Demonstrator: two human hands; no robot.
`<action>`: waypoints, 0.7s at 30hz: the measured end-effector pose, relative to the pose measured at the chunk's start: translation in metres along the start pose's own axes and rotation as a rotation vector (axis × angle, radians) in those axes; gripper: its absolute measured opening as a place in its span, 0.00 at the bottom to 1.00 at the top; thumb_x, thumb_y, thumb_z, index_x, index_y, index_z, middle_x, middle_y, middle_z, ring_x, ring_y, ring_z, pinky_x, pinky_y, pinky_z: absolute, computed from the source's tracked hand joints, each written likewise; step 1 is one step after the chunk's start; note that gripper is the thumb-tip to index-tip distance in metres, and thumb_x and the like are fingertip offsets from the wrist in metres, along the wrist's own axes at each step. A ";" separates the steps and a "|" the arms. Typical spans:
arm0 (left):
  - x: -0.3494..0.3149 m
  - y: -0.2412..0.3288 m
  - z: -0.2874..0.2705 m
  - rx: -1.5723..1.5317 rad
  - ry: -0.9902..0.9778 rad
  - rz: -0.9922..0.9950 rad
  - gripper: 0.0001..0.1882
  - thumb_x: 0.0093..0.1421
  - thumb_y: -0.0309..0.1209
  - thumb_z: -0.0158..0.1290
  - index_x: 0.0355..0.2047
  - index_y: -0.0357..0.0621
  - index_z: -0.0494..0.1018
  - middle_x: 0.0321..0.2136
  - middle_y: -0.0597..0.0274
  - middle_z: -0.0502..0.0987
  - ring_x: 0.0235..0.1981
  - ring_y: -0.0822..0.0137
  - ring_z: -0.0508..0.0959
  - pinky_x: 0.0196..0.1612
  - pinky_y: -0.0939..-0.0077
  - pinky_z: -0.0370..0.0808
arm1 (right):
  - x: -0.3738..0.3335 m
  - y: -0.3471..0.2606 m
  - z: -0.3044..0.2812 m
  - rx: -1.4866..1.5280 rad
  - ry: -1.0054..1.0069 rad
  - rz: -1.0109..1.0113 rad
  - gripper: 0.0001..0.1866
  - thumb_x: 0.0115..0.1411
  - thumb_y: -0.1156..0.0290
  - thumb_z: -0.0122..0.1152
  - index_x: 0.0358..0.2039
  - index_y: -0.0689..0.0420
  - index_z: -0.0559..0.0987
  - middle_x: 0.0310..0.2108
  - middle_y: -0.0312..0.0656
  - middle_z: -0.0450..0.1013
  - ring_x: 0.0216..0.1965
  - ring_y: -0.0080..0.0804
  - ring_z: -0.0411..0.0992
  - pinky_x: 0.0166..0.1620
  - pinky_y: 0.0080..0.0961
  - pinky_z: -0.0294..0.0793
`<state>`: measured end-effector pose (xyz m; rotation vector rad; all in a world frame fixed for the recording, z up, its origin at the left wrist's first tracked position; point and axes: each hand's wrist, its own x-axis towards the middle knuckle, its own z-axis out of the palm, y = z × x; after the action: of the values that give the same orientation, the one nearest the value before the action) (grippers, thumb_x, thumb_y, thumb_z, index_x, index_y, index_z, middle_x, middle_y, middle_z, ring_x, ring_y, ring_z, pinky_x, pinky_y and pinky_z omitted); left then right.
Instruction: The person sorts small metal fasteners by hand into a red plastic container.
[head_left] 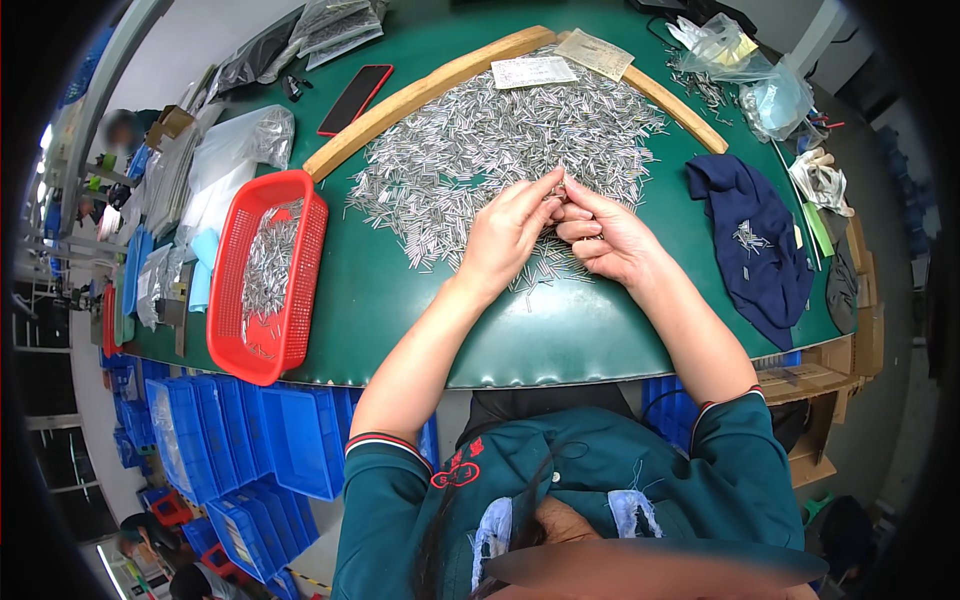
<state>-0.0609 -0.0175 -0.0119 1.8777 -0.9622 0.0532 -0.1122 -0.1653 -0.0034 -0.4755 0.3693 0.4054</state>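
A broad heap of small silvery metal pins (430, 150) covers the middle of the green table. Over the heap's near edge my two hands meet at their fingertips. My left hand (508, 228) has its thumb and fingers pinched together, and my right hand (608, 232) is closed with its fingers curled. Whatever lies between the fingertips is too small and hidden to make out. To the left stands a red plastic basket (318, 240) with many of the same pins inside. On the right, a dark blue cloth (745, 270) carries a small pile of pins.
Wooden strips (430, 95) border the heap's far side, with paper slips (533, 72) on them. A phone (356, 100) lies beyond the left strip. Plastic bags (775, 100) sit at the far right. Blue bins (300, 440) stand below the table's left front edge. People are in the background.
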 end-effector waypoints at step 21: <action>0.001 0.004 0.001 -0.123 0.156 0.076 0.10 0.54 0.23 0.49 0.38 0.42 0.73 0.30 0.62 0.70 0.28 0.74 0.72 0.30 0.85 0.71 | 0.000 -0.002 -0.008 0.151 -0.266 0.126 0.09 0.59 0.63 0.47 0.29 0.54 0.68 0.18 0.27 0.57 0.14 0.08 0.53 0.08 0.03 0.44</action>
<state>-0.0634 -0.0196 -0.0087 1.6981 -0.9086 0.1798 -0.1137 -0.1709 -0.0096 -0.2467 0.1704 0.5523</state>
